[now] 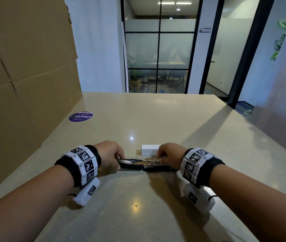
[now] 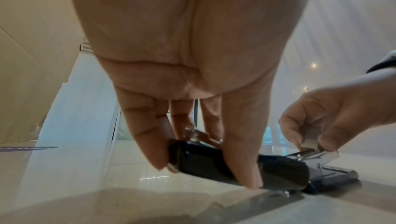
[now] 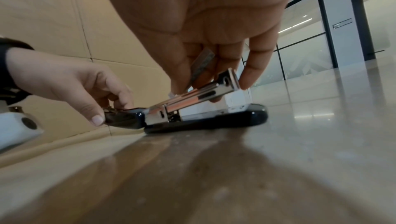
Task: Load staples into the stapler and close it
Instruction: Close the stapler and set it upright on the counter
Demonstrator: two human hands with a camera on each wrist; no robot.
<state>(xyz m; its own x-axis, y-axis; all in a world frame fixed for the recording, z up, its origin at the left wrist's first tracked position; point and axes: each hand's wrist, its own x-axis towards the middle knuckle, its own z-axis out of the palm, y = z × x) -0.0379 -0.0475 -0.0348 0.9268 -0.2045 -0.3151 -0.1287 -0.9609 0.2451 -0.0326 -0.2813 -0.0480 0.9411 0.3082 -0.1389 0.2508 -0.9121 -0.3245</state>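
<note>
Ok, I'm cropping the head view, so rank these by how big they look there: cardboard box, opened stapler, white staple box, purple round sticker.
1. cardboard box, by far the largest
2. opened stapler, partly covered by both hands
3. purple round sticker and white staple box: about alike; the sticker lies farther off, so unranked.

a round purple sticker [image 1: 80,117] on the table [image 1: 156,119] reads "clayg", seen upside down; its smaller lines are too small to read.

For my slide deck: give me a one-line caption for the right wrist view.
Right hand pinches a silver staple strip over the opened black stapler, steadied by the left hand.
</note>
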